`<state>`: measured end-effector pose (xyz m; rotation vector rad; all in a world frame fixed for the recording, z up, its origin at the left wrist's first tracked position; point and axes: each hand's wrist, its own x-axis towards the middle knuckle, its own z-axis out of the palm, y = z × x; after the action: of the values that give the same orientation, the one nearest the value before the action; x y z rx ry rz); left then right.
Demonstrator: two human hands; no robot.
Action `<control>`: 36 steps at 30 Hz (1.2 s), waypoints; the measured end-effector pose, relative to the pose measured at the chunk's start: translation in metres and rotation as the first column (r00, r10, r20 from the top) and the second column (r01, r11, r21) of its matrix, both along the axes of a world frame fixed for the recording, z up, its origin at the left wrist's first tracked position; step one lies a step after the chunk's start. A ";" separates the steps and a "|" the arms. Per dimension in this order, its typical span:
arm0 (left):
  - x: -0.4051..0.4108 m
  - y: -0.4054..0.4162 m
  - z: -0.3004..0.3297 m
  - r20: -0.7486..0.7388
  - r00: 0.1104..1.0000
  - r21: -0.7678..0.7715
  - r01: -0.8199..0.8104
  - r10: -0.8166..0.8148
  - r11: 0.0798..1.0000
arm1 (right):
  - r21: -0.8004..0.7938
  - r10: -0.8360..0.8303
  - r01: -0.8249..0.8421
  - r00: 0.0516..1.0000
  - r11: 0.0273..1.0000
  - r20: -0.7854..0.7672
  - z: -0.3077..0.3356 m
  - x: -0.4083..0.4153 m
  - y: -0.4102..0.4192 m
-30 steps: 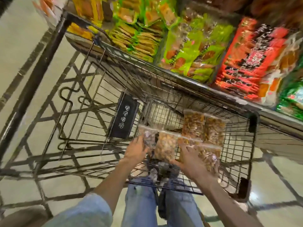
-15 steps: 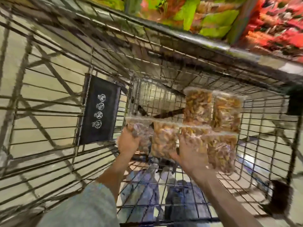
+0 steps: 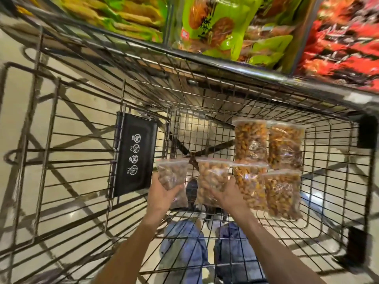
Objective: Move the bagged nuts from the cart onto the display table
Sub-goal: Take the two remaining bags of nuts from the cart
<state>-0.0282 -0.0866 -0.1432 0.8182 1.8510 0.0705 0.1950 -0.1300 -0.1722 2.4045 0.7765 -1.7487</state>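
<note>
Inside the wire-mesh cart (image 3: 205,103), left hand (image 3: 162,193) and right hand (image 3: 229,194) each grip crinkly clear nut bags (image 3: 213,181).

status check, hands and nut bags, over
Left hand grips one nut bag; right hand grips the next bag. Four more bags lie in the cart. Nothing blocking.

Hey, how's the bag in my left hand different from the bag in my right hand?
The left bag holds darker, brownish nuts; the right bag holds paler, tan ones. The left bag looks smaller and is tilted; the right bag looks longer and stands nearly straight. The left hand wraps the left bag from below and the side; the right hand grips the right bag's lower right edge. Both are clear zip bags of nuts, inside the cart.
</note>
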 end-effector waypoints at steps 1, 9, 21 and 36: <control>-0.002 -0.002 0.001 0.026 1.000 0.010 0.009 -0.009 1.000 | -0.009 -0.039 0.040 0.999 0.999 0.026 -0.002 -0.006 0.004; -0.014 -0.003 -0.003 0.148 0.985 -0.045 -0.087 0.092 0.995 | -0.006 -0.141 0.145 0.970 0.989 0.199 -0.017 -0.035 0.015; -0.003 0.012 0.066 0.290 0.946 -0.116 -0.114 0.143 0.987 | 0.069 -0.303 0.340 0.899 0.938 -0.317 0.054 0.014 0.002; 0.084 -0.027 0.259 0.600 0.790 0.098 0.083 -0.125 0.992 | 0.205 -0.466 0.689 0.649 0.695 -0.602 0.280 0.105 -0.115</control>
<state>0.0554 -0.1140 0.1159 0.8226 1.1945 0.2937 0.3000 -0.2448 0.1076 2.6991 0.4157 -2.8394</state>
